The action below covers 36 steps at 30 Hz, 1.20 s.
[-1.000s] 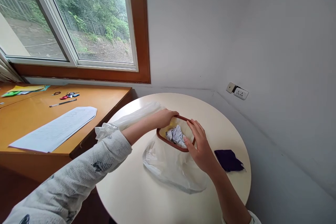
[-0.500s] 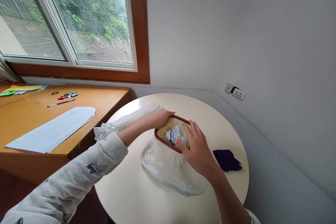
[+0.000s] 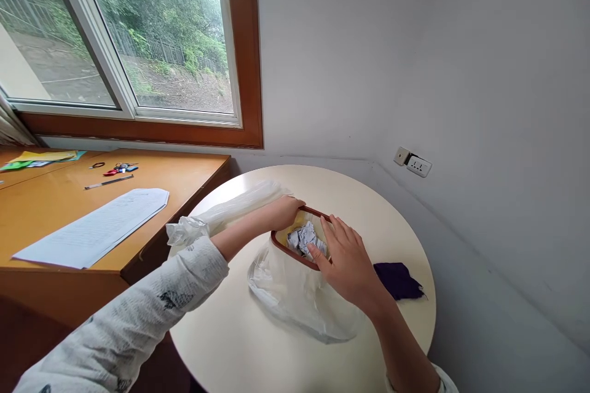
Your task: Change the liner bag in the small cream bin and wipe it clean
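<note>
A small trash bin [image 3: 295,255] with a brown rim and pale body stands on the round table [image 3: 221,331]. Inside it lies crumpled white paper [image 3: 305,238] with dark marks. A clear plastic bag [image 3: 318,313] is bunched around the bin's lower body and spreads over the tabletop in front. At the far left of the rim, my left hand [image 3: 284,212] is closed over the edge, its fingertips partly hidden. My right hand [image 3: 348,261] rests against the right side of the rim, fingers stretched out and thumb over the opening.
A roll of clear plastic bags [image 3: 244,202] lies behind my left forearm. To the right is a dark purple cloth [image 3: 400,280]. The wooden desk [image 3: 193,166] at left holds papers [image 3: 101,227], a pen [image 3: 109,182] and keys [image 3: 122,168]. Wall sockets [image 3: 418,165] are at right.
My left hand has shifted very slightly left and down along the rim. My right hand stays at the rim, and the bin and bag look nearly unmoved.
</note>
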Motion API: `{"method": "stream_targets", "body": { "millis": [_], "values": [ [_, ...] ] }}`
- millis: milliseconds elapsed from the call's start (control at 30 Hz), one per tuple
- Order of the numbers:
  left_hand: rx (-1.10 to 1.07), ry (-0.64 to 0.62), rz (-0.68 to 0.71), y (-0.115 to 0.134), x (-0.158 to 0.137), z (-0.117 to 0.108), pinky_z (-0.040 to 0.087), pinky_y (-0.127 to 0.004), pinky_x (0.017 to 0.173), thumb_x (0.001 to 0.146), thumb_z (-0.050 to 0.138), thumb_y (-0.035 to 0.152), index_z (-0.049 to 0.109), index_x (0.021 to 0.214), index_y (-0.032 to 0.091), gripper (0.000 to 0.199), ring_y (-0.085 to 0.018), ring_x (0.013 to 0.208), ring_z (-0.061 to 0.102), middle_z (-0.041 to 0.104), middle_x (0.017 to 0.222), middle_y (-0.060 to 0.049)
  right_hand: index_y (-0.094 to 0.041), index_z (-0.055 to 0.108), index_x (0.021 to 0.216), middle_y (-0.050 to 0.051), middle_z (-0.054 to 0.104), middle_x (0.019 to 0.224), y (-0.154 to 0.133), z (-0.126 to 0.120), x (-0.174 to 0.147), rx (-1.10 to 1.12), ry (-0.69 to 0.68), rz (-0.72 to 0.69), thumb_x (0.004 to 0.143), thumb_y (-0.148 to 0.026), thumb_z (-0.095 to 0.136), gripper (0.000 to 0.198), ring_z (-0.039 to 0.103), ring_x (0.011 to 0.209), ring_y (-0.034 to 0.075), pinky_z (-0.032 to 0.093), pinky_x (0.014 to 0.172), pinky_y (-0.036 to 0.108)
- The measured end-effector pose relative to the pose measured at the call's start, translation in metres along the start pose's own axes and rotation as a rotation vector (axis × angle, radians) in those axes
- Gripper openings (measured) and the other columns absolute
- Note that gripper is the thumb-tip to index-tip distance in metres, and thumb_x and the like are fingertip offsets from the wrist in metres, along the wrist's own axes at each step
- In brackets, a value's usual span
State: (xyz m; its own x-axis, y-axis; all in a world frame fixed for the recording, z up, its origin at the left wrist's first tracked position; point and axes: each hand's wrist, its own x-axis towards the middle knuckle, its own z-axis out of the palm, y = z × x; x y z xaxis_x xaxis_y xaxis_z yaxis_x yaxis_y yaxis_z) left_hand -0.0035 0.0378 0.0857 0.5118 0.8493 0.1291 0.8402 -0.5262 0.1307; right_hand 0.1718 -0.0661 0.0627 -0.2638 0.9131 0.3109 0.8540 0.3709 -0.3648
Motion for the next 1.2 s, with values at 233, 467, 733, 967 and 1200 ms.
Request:
{"method": "stream_targets", "body": {
  "millis": [233,467,733,967,1200],
  "values": [
    [-0.101,0.04,-0.035,0.002,-0.008,0.005,0.045,-0.026,0.082,0.084,0.032,0.016,0.059,0.112,0.019,0.039,-0.019,0.098,0.06,0.065,0.109,-0.007,-0.014,0.034,0.138,0.011,0.024,0.147,0.002,0.01,-0.004,0.104,0.023,0.04,0.09,-0.045,0.029,0.057,0.016,0.136,0.025,0.024,0.107,0.046],
    [-0.197,0.108,-0.176,0.001,-0.02,0.01,0.046,-0.029,0.084,0.084,0.032,0.018,0.057,0.117,0.016,0.042,-0.021,0.097,0.059,0.065,0.104,-0.008,-0.02,0.031,0.138,0.006,0.028,0.146,0.014,0.02,0.0,0.221,0.073,-0.017,0.091,-0.036,0.029,0.05,0.018,0.136,0.02,0.023,0.109,0.045],
    [-0.346,0.376,-0.222,0.005,-0.061,0.01,0.038,-0.038,0.098,0.088,0.035,0.03,0.048,0.122,0.019,0.037,-0.022,0.117,0.044,0.048,0.124,-0.01,-0.019,0.029,0.138,0.01,0.032,0.143,0.034,0.033,0.024,0.296,0.302,0.101,0.091,-0.042,0.028,0.053,0.023,0.134,0.022,0.021,0.107,0.05],
    [-0.364,0.1,0.233,0.003,-0.11,-0.012,0.019,-0.041,0.11,0.083,0.052,0.041,0.058,0.106,0.024,0.029,-0.02,0.106,0.052,0.062,0.104,-0.004,-0.015,0.034,0.134,0.012,0.035,0.141,0.077,0.032,-0.012,0.172,0.354,0.194,0.088,-0.045,0.03,0.055,0.029,0.131,0.023,0.026,0.105,0.047],
    [-0.195,0.207,0.196,0.011,-0.097,0.006,0.023,-0.042,0.106,0.084,0.05,0.045,0.065,0.089,0.025,0.025,-0.018,0.087,0.053,0.063,0.083,-0.003,-0.007,0.038,0.133,0.018,0.036,0.139,0.15,0.07,-0.085,-0.315,0.144,0.529,0.084,-0.049,0.018,0.068,0.034,0.128,0.031,0.024,0.105,0.048]
  ]
}}
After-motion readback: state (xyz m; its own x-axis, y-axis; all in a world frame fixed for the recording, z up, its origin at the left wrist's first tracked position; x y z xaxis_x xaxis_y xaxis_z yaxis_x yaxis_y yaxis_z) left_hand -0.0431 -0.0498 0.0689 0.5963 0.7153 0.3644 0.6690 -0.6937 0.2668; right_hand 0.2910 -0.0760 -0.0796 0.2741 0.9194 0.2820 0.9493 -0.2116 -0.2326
